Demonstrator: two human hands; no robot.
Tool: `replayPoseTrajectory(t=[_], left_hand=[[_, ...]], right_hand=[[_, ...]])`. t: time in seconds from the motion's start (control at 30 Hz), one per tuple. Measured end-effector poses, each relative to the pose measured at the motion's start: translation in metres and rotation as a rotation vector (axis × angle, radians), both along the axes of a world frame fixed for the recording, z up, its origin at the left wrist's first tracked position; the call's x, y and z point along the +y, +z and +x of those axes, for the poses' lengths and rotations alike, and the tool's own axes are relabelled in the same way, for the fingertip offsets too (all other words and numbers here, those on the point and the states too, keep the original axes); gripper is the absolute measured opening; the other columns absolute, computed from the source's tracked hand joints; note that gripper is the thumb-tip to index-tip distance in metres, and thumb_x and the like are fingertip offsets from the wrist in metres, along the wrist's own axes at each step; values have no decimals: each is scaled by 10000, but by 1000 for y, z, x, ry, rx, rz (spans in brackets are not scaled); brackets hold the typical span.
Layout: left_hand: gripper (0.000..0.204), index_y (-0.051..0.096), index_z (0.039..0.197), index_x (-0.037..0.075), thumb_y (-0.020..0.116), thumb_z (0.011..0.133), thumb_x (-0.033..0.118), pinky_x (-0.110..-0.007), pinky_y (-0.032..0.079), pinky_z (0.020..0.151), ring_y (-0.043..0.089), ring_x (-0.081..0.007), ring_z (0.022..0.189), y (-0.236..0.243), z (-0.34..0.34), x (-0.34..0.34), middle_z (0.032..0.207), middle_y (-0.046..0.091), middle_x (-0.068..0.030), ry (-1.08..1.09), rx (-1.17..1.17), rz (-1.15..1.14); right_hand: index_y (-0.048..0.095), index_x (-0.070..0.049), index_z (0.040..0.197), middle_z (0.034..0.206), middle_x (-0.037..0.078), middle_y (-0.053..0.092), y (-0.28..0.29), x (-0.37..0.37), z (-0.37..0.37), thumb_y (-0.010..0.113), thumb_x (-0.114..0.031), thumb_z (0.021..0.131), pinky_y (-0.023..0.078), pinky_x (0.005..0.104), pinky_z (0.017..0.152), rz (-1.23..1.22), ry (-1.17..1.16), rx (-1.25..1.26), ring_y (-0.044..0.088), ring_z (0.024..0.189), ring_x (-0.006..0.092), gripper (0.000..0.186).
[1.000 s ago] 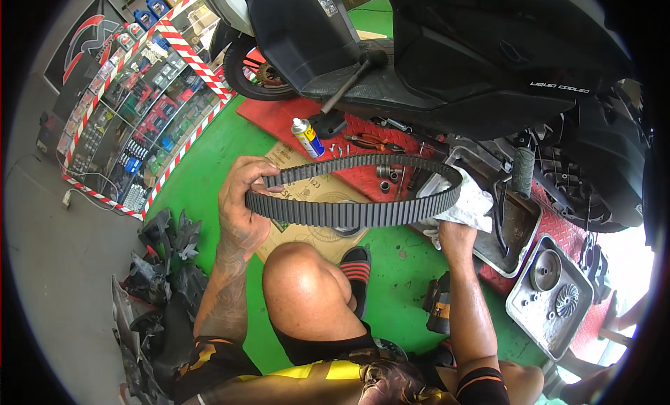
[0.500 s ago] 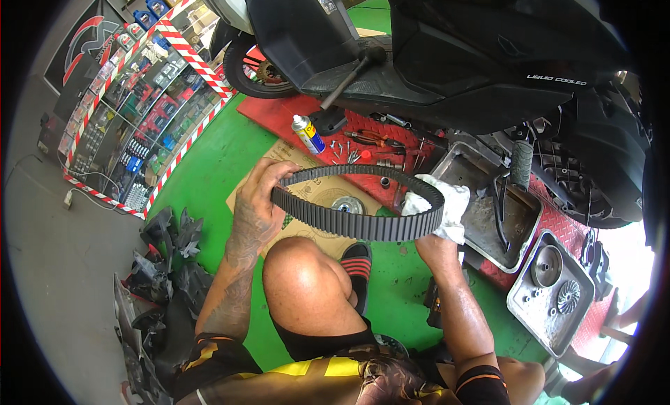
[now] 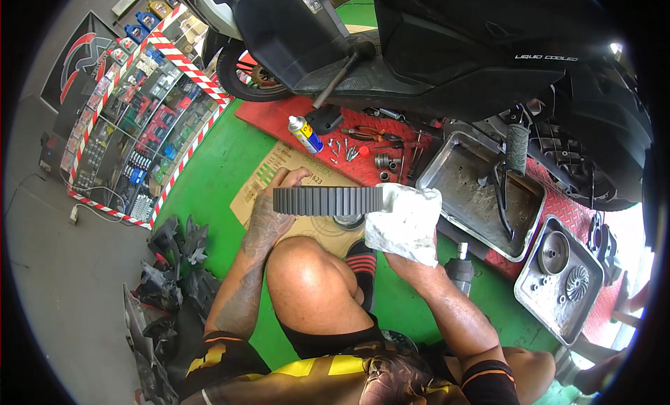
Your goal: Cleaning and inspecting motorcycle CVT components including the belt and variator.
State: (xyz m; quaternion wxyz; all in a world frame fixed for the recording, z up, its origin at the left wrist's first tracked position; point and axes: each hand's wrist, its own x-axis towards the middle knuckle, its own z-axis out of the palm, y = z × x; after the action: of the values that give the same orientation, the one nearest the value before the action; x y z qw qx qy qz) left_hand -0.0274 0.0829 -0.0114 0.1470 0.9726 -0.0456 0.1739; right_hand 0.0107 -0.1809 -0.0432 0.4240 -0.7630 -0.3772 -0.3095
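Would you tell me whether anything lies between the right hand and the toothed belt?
Yes: a white rag is wrapped over the belt there, so the right hand grips through cloth. The left hand holds the belt's other end bare.

Motorcycle repair workshop I view: raised scooter (image 3: 447, 49), parts trays (image 3: 481, 192), scattered tools (image 3: 370, 134), stocked parts shelf (image 3: 132, 133)

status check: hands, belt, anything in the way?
Left hand grips the toothed drive belt at its left end. Right hand presses a white rag around its right end. Nothing in the way.
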Motion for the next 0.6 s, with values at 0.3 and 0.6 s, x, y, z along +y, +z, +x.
replayPoseTrajectory(t=[0.3,0.6], left_hand=[[380,415,1365,123,478,994,72,-278,591,570,639,-169,732,-3,19,34,920,589,-68,194,-92,-912],[602,153,1524,158,453,1008,82,-259,571,504,630,-149,675,115,68,91,891,593,-76,256,-453,-661]], right_hand=[[638,-119,901,903,89,598,-25,-3,17,673,-132,722,429,444,732,20,40,76,580,851,325,184],[656,-116,1135,1099,97,658,-111,-28,57,681,-199,831,435,443,1005,-186,8,199,609,1051,309,316]])
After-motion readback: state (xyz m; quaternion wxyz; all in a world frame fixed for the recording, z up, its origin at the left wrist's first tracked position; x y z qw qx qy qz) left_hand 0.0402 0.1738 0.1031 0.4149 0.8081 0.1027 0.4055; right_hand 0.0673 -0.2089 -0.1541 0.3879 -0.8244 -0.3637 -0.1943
